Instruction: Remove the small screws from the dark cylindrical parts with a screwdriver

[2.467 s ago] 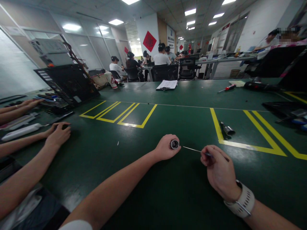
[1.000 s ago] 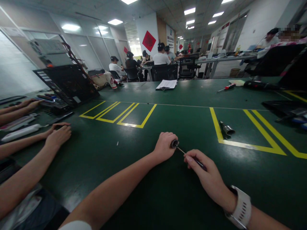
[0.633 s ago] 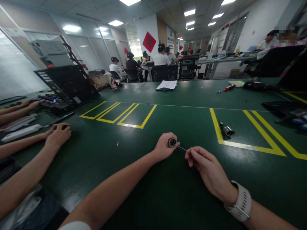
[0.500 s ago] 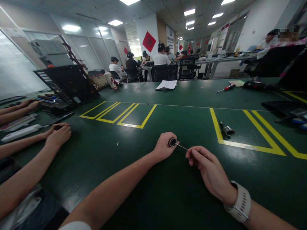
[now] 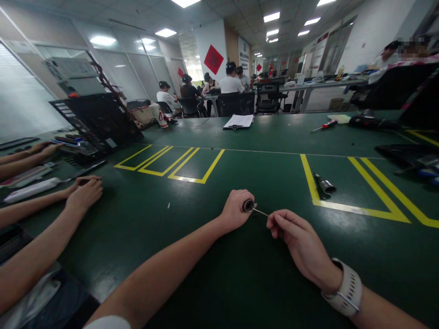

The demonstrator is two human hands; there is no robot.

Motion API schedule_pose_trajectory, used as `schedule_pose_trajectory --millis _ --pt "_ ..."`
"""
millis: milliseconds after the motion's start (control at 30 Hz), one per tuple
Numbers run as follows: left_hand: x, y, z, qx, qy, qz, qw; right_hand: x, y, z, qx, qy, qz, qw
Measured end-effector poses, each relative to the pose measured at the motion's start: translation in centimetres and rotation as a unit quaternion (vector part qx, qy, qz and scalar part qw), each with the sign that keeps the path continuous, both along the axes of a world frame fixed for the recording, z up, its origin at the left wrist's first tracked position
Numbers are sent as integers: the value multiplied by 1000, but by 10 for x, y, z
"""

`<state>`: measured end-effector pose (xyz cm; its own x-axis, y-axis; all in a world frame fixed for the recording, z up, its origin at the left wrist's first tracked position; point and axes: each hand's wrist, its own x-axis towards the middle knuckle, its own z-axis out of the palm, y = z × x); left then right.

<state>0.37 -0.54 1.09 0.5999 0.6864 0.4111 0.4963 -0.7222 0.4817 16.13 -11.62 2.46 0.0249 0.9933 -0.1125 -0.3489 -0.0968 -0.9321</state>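
My left hand [image 5: 235,211] is closed around a dark cylindrical part [image 5: 248,205], whose round open end faces me and to the right. A thin metal rod [image 5: 261,212] runs from the edge of that part to the fingertips of my right hand [image 5: 291,233], which pinches it between thumb and fingers. The rod's far tip meets the cylinder's rim; whether it goes inside is too small to tell. Further right, a metal cylindrical piece [image 5: 327,186] lies on the green table [image 5: 192,256] inside a yellow taped outline.
A red-handled screwdriver [image 5: 325,126] and a clipboard with papers [image 5: 239,121] lie farther back. Black tools sit at the right edge. Another person's hands [image 5: 84,194] work at the left, near a white tool [image 5: 32,189] and a leaning black case [image 5: 99,121].
Both hands keep their holds and have barely moved. The round end of the dark part appears turned slightly, and the whole view has shifted a little.
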Motion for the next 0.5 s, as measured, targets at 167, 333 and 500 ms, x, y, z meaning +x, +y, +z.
schedule_pose_trajectory --millis 167,333,500 --pt "1 1 1 -41 -36 1 998 2 2 1 -15 49 9 999" --pt "1 1 0 -20 -11 21 1000 -3 0 1 0 12 -28 1000" --pt "1 -1 0 30 60 26 997 -5 -4 0 5 -78 -5 997"
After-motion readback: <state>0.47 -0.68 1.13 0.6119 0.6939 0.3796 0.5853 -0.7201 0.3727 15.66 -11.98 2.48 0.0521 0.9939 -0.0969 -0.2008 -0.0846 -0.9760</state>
